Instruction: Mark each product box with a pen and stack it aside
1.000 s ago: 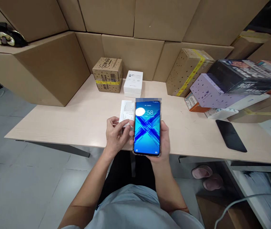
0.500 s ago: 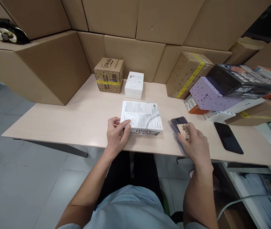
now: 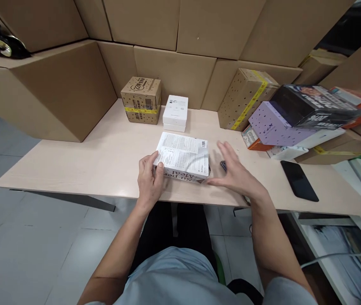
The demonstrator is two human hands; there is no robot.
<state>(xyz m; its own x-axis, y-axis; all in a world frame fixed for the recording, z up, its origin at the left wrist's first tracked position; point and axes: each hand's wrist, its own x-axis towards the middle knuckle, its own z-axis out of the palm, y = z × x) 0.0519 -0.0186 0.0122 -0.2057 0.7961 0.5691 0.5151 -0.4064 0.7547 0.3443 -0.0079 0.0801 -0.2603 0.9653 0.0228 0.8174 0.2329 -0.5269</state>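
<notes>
A white printed box [image 3: 183,154] with "Super Meal" lettering on its front side lies on the table before me. My left hand [image 3: 149,178] grips its left end, thumb on the front side and fingers along the left edge. At the box's right end, my right hand [image 3: 235,171] is open, thumb and fingers spread apart; whether the thumb touches the corner I cannot tell. Beneath that hand, a phone [image 3: 223,165] is mostly hidden, only a dark corner showing.
A taped brown carton [image 3: 141,103] and a small white box [image 3: 175,111] stand at the back. To the right are a tilted brown carton [image 3: 246,99], a stack with a purple box [image 3: 275,125] and a black box [image 3: 313,108], and a black phone [image 3: 299,181].
My right hand has let go of the phone and card-like item and moved left to the white box, fingers opening. My left hand has shifted from the box's front corner to its left end.
</notes>
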